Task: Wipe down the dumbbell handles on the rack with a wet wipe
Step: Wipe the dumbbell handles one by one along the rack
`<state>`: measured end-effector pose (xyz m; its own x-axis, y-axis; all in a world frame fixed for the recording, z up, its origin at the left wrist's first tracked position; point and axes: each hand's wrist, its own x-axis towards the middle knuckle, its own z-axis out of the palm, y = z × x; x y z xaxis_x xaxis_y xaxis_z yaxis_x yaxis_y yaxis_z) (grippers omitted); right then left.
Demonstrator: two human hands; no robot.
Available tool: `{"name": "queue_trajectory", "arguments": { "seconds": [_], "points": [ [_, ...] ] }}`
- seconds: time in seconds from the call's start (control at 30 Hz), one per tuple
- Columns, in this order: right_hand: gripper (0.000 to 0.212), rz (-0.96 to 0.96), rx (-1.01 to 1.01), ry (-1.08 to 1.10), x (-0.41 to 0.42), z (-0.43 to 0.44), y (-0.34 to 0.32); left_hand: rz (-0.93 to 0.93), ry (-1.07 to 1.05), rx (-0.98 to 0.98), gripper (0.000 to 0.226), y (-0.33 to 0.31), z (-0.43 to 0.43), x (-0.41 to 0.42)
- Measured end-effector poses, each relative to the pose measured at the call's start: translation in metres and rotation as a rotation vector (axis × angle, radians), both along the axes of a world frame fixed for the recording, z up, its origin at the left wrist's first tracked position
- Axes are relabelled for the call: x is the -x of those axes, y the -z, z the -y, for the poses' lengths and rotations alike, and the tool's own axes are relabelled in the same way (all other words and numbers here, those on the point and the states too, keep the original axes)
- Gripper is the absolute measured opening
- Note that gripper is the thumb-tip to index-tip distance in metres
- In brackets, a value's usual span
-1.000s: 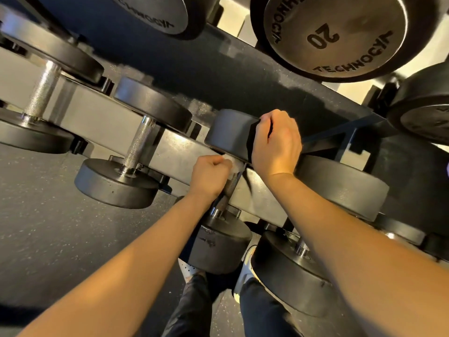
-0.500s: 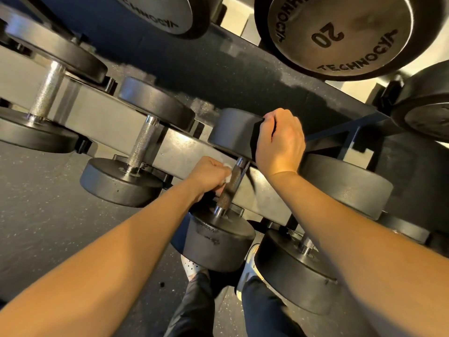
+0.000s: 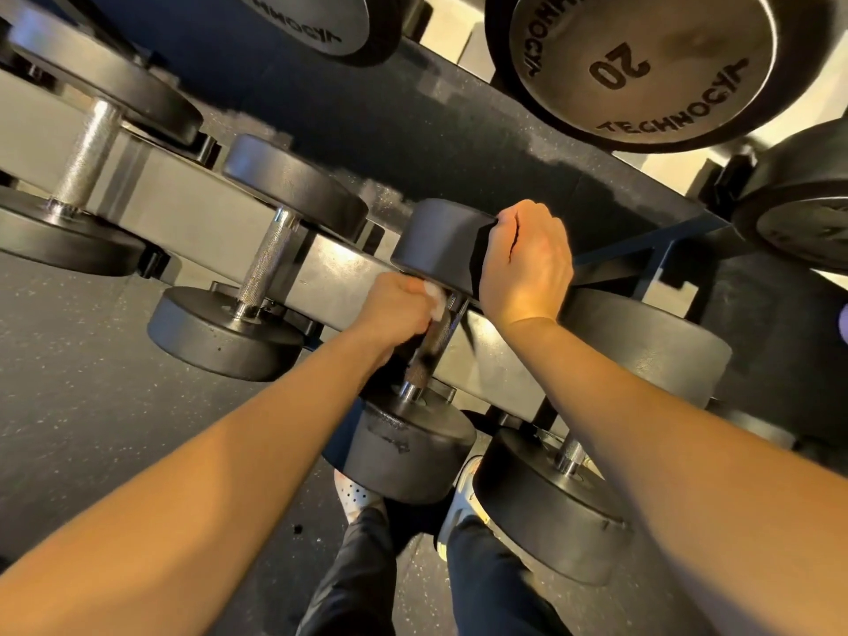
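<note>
Dumbbells, lower tier: we are counting four in view, each lying across the grey rack rail [image 3: 192,213] with one head on either side. From our left they are running first dumbbell [image 3: 87,153], second dumbbell [image 3: 266,263], third dumbbell [image 3: 413,452], fourth dumbbell [image 3: 550,511]. Upper tier: we are seeing three dumbbell heads end-on, the middle head [image 3: 642,62] bearing the number 20. Wet wipe [image 3: 433,299]: one, white, crumpled. Hands: two, both ours, both on the third dumbbell. Shoes [image 3: 353,493]: two, pale, showing on the floor beneath its near head.

Edges and room: a broad stretch of rail is showing between the second and third dumbbells, while the third's near head is sitting just beside the fourth's, with only a narrow gap. Speckled floor [image 3: 69,383] is spreading out to our left of the rack. On the third dumbbell's handle [image 3: 422,369], the knurled lower part is lying bare between our fist and the near head.

Hands: our left hand [image 3: 394,309] is clenching round the upper part of that handle, the wipe bunching between fingers and steel and peeking out at the top of the fist. Our right hand [image 3: 523,263] is gripping the far head [image 3: 436,241] of the same dumbbell, fingers curling over its rim, wrist crossing above the rail.
</note>
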<state>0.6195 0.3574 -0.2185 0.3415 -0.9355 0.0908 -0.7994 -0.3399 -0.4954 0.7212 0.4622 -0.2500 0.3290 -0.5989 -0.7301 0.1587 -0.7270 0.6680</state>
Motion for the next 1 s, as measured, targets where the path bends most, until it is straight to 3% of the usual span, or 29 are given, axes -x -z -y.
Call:
{"name": "queue_trajectory", "arguments": {
  "seconds": [0.07,0.1,0.2,0.27,0.33,0.5,0.57,0.7,0.77,1.0],
  "points": [
    [0.020,-0.007,0.008,0.006,0.000,0.001,0.001,-0.035,-0.170,0.044,0.016,-0.001,0.001,0.011],
    [0.021,-0.010,0.007,0.009,-0.001,0.001,0.002,0.010,-0.155,0.077,0.022,0.000,-0.003,0.016],
    [0.020,0.000,0.009,0.013,-0.001,0.000,0.002,0.296,0.096,0.127,0.040,0.004,-0.020,0.024],
    [0.019,0.008,0.006,0.010,-0.001,0.000,0.002,0.499,0.338,0.078,0.040,0.001,-0.028,0.026],
    [0.020,-0.001,-0.004,0.010,-0.002,0.001,0.001,0.610,0.428,0.034,0.036,-0.006,-0.026,0.029],
    [0.021,0.007,-0.006,0.021,-0.002,0.000,0.002,0.378,0.086,0.245,0.032,0.009,-0.012,0.026],
    [0.022,0.006,-0.003,0.014,-0.002,0.000,0.002,0.222,-0.016,0.219,0.035,0.013,-0.013,0.022],
    [0.022,0.010,-0.007,0.006,-0.001,0.000,0.000,0.096,0.299,-0.052,0.018,0.015,-0.032,-0.002],
    [0.022,0.006,-0.017,0.010,-0.002,0.001,0.001,0.144,0.396,-0.078,0.018,0.016,-0.038,-0.006],
    [0.026,0.014,-0.001,0.021,-0.002,-0.001,0.003,0.452,0.106,0.240,0.037,0.018,-0.014,0.027]
  ]
}}
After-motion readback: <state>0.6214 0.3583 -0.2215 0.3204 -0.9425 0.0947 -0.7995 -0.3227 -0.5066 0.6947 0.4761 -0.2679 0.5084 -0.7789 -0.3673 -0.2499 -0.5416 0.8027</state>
